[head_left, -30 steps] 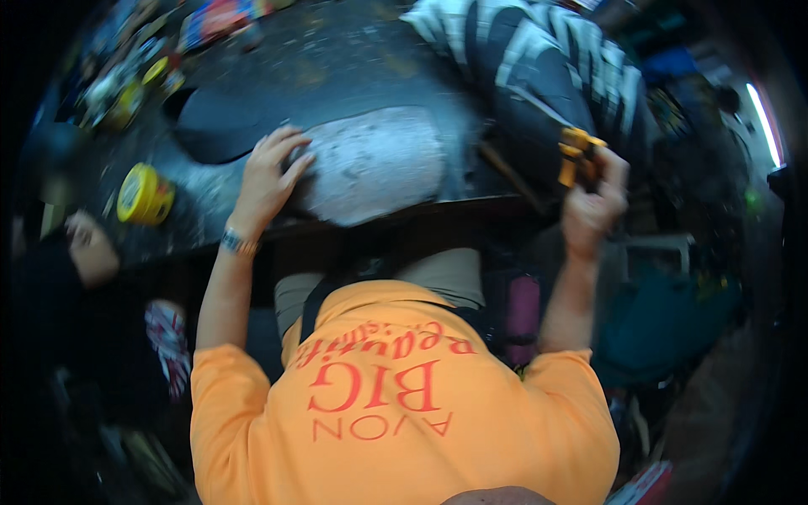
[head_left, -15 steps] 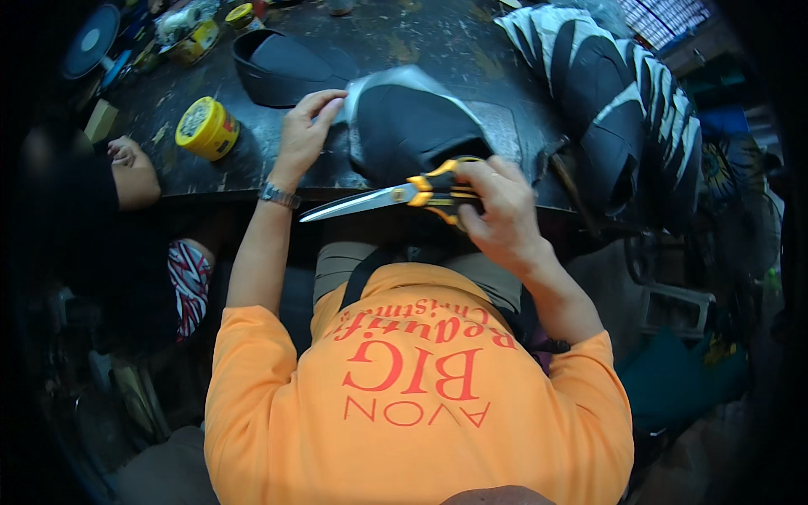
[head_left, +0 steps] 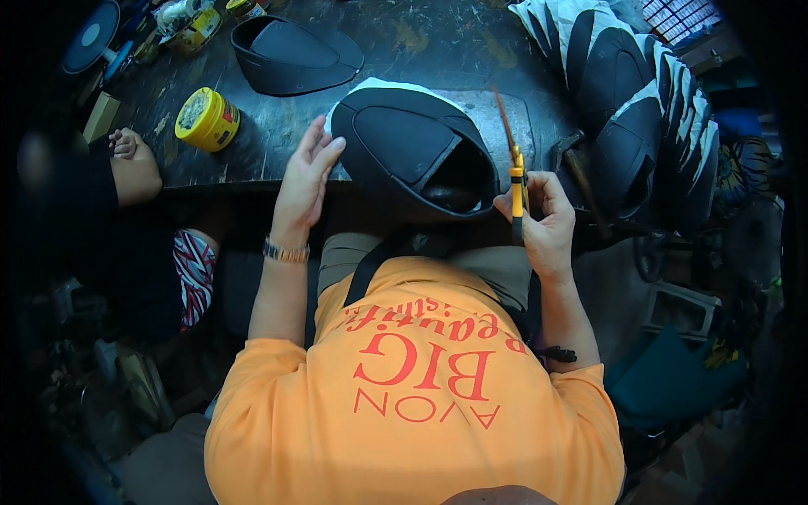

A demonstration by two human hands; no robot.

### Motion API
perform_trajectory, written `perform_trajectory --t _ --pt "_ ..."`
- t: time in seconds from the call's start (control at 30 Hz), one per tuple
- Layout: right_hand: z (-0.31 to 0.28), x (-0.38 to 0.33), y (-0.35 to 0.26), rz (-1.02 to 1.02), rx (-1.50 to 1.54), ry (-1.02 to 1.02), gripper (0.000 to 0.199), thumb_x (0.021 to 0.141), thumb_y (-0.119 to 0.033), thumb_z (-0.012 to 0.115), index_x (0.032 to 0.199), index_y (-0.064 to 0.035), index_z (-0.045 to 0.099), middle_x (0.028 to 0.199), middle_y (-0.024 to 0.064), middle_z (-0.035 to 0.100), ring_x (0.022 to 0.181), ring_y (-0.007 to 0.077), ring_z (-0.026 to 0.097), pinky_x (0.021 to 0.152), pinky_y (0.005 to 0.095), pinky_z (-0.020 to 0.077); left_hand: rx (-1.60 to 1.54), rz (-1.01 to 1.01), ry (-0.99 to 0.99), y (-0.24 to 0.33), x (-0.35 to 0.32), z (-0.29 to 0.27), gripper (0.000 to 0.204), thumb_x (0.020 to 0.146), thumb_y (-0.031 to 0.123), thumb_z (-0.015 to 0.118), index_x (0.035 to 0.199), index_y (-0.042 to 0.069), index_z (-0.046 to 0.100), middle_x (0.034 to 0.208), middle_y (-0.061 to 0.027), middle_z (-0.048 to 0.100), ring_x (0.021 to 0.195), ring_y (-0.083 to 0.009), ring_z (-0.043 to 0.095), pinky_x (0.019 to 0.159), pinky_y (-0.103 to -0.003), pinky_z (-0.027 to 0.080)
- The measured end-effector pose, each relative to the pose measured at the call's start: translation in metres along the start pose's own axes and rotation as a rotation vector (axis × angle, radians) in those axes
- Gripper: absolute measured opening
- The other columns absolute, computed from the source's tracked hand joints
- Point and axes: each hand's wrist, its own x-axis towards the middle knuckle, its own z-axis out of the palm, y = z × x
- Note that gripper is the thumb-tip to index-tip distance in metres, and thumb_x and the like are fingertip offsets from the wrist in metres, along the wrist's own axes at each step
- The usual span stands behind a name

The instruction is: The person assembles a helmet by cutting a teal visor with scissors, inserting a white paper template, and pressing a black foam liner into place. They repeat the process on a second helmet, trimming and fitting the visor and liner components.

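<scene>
Left hand (head_left: pixel 305 172), fingers released, rests against the black seat cover (head_left: pixel 412 147) at its nine o'clock; right hand (head_left: pixel 543 219) fingers grasp scissors (head_left: pixel 515 189) at four o'clock.

The shoe upper (head_left: pixel 412 147) is black, edged white. Left of it stands a yellow tin (head_left: pixel 208 119); right of it lie black-and-white striped pieces (head_left: pixel 640 101). The scissors (head_left: pixel 515 181) have yellow-and-black handles.

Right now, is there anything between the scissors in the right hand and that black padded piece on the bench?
Nothing visible. The right hand holds the scissors upright beside the black padded piece, with only bare bench around their blades. The left hand rests flat against the piece's other side, clear of the blades.
</scene>
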Motion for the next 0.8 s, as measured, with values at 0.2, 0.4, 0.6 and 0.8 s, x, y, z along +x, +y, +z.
perform_trajectory --t 0.2,0.4,0.6,0.8 --pt "0.007 0.025 0.003 -0.021 -0.05 -0.068 0.029 0.083 -0.013 0.082 0.093 -0.0029 0.057 0.078 -0.003 0.056 0.075 0.004 0.051 0.069 0.0205 0.0411 -0.642 -0.311 0.122 -0.012 -0.08 0.005 0.053 0.096 0.018 0.066 0.143 0.002 0.044 0.139 -0.0106 0.049 0.136 -0.0244 0.043 0.113 -0.055 0.035" --pt "0.008 0.035 -0.004 -0.047 -0.188 -0.073 0.022 0.085 -0.003 0.076 0.099 -0.0043 0.059 0.081 -0.0048 0.058 0.073 0.0013 0.055 0.067 0.0165 0.0425 -0.898 -0.518 -0.067 -0.042 -0.079 0.011 0.036 0.102 0.023 0.058 0.131 0.003 0.055 0.127 -0.0117 0.063 0.121 -0.0238 0.058 0.11 -0.044 0.043" --pt "-0.013 0.015 -0.011 0.019 -0.158 -0.065 0.024 0.083 0.004 0.073 0.1 -0.0044 0.058 0.082 -0.0051 0.056 0.073 0.0003 0.054 0.066 0.0158 0.0427 -0.663 -0.34 -0.229 -0.009 -0.054 0.014 0.029 0.099 0.031 0.064 0.117 0.008 0.065 0.106 -0.0062 0.073 0.095 -0.0171 0.07 0.093 -0.039 0.055" --pt "-0.006 -0.017 -0.012 0.131 -0.029 -0.173 0.023 0.084 0.004 0.072 0.101 -0.0044 0.059 0.082 -0.0043 0.059 0.073 -0.0001 0.056 0.065 0.0147 0.0428 -0.195 -0.218 -0.256 0.03 0.026 0.009 0.035 0.091 0.02 0.074 0.119 0.001 0.065 0.107 -0.0118 0.072 0.091 -0.0202 0.072 0.081 -0.033 0.061"
